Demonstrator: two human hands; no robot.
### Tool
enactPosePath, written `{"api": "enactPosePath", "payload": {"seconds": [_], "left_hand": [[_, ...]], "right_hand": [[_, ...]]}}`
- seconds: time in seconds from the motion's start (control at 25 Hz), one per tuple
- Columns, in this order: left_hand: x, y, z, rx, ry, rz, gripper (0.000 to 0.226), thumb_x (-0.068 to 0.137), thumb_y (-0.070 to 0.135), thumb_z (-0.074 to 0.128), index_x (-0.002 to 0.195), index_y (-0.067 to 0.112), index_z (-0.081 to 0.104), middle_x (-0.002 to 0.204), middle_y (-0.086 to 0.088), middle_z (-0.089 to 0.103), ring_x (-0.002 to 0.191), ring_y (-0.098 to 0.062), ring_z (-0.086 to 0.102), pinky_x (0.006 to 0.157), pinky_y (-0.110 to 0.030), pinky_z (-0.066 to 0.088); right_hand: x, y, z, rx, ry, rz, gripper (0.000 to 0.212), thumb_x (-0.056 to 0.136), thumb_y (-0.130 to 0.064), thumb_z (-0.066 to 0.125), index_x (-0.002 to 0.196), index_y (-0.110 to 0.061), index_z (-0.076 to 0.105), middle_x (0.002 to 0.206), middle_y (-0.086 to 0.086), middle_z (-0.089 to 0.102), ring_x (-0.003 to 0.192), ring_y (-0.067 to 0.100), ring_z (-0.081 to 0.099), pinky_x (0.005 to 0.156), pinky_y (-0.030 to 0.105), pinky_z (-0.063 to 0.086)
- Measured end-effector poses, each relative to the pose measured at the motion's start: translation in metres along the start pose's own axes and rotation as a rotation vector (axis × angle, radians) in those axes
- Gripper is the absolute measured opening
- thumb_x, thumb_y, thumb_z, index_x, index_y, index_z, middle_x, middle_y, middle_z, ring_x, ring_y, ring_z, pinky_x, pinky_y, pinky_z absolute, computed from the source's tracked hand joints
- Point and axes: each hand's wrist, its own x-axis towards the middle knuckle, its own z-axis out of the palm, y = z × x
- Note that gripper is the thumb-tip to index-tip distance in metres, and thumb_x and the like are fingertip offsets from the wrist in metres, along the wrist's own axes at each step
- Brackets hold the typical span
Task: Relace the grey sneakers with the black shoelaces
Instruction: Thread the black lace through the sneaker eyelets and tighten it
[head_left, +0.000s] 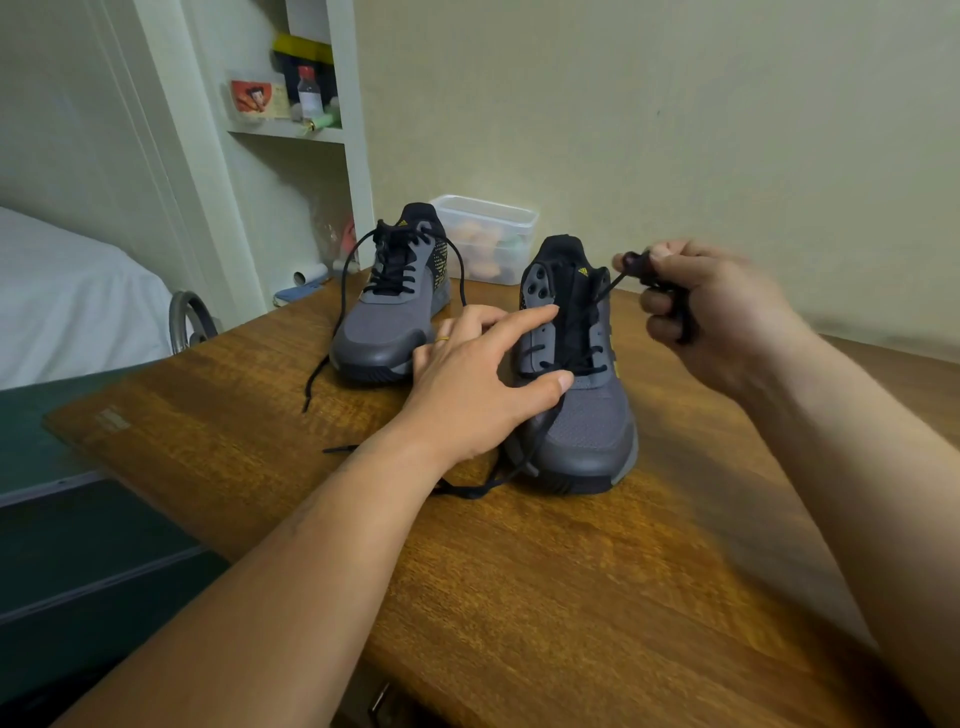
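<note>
Two grey sneakers stand on a wooden table (545, 571), toes toward me. The left sneaker (389, 317) is laced with a black lace whose loose ends hang onto the table. The right sneaker (582, 395) is laced only in its lower eyelets. My left hand (478, 384) rests on the right sneaker's left side, fingers straight, thumb by the lowest lace row. My right hand (711, 306), blurred, pinches the black shoelace (605, 293) and holds it taut up and to the right of the shoe. The lace's other end (488, 486) trails on the table by the toe.
A clear plastic box (488, 234) with soft coloured items stands against the wall behind the sneakers. A white shelf unit (306, 119) with bottles is at the back left. A bed (67, 296) lies to the left, beyond the table's left edge.
</note>
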Motion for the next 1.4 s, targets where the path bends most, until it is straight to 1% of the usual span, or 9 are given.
{"api": "enactPosePath", "payload": {"seconds": [0.12,0.24,0.32,0.52,0.68,0.96,1.16,1.28,1.4], "left_hand": [[0.000,-0.001,0.000,-0.017,-0.013,0.002,0.063,0.091,0.072,0.060,0.149,0.066,0.036,0.136,0.022,0.039,0.139,-0.012,0.032,0.112,-0.042,0.022],[0.000,-0.002,0.000,-0.010,-0.007,0.008,0.063,0.091,0.072,0.059,0.149,0.066,0.036,0.137,0.021,0.040,0.139,-0.012,0.032,0.110,-0.041,0.022],[0.000,-0.002,0.000,-0.003,-0.009,0.006,0.063,0.091,0.073,0.059,0.149,0.067,0.036,0.137,0.020,0.040,0.139,-0.011,0.032,0.109,-0.040,0.021],[-0.001,-0.002,0.000,0.008,-0.024,0.006,0.062,0.092,0.074,0.057,0.148,0.069,0.034,0.138,0.020,0.040,0.140,-0.012,0.031,0.106,-0.040,0.020],[-0.001,-0.001,-0.001,0.004,-0.027,0.000,0.062,0.091,0.074,0.057,0.148,0.069,0.034,0.136,0.021,0.041,0.140,-0.012,0.031,0.106,-0.039,0.019],[-0.001,-0.001,-0.001,0.010,-0.036,0.003,0.061,0.092,0.073,0.057,0.149,0.067,0.035,0.136,0.021,0.042,0.139,-0.011,0.031,0.105,-0.039,0.018],[-0.001,0.000,-0.002,0.003,-0.045,0.009,0.061,0.094,0.071,0.057,0.150,0.065,0.035,0.140,0.020,0.043,0.141,-0.010,0.031,0.106,-0.039,0.017],[-0.004,0.001,-0.002,-0.022,-0.052,0.030,0.061,0.095,0.067,0.059,0.152,0.062,0.036,0.140,0.021,0.044,0.141,-0.010,0.033,0.109,-0.039,0.019],[-0.007,0.008,-0.007,-0.116,0.024,0.047,0.054,0.091,0.070,0.062,0.140,0.052,0.049,0.132,0.021,0.047,0.133,-0.005,0.043,0.113,-0.043,0.029]], "right_hand": [[-0.004,0.008,0.012,0.233,-0.111,0.087,0.023,0.110,-0.015,0.041,0.087,-0.018,0.048,0.081,0.003,0.060,0.051,0.010,0.029,0.040,0.020,0.025],[-0.010,0.005,0.006,-0.401,-0.222,-0.071,0.029,0.107,-0.032,0.058,0.082,-0.016,0.056,0.068,-0.002,0.053,0.051,0.014,0.042,0.043,0.025,0.035],[-0.015,-0.003,0.003,-0.913,-0.310,-0.182,0.021,0.098,-0.037,0.073,0.089,-0.019,0.069,0.072,-0.008,0.061,0.058,0.000,0.054,0.052,0.014,0.042],[-0.017,-0.020,0.003,-1.296,-0.383,-0.253,0.021,0.096,-0.039,0.073,0.082,-0.023,0.068,0.074,-0.002,0.061,0.066,0.015,0.054,0.059,0.033,0.041],[-0.011,-0.022,-0.015,-1.228,-0.355,-0.156,0.031,0.098,-0.041,0.070,0.079,-0.016,0.069,0.062,0.000,0.054,0.057,0.018,0.046,0.056,0.033,0.037],[0.003,-0.009,-0.025,-1.264,0.072,-0.257,0.024,0.098,-0.032,0.060,0.082,-0.015,0.066,0.074,0.007,0.067,0.070,0.030,0.063,0.066,0.040,0.054],[0.001,-0.007,-0.022,-1.188,0.018,-0.270,0.030,0.103,-0.039,0.061,0.088,-0.014,0.067,0.078,0.006,0.066,0.074,0.028,0.062,0.069,0.043,0.054],[0.003,-0.009,-0.028,-1.212,0.119,-0.236,0.030,0.103,-0.041,0.060,0.088,-0.016,0.065,0.082,0.005,0.067,0.077,0.029,0.063,0.072,0.044,0.055],[0.001,-0.011,-0.027,-1.132,0.113,-0.244,0.032,0.105,-0.042,0.058,0.092,-0.013,0.065,0.082,0.004,0.065,0.077,0.024,0.061,0.068,0.038,0.050]]}}
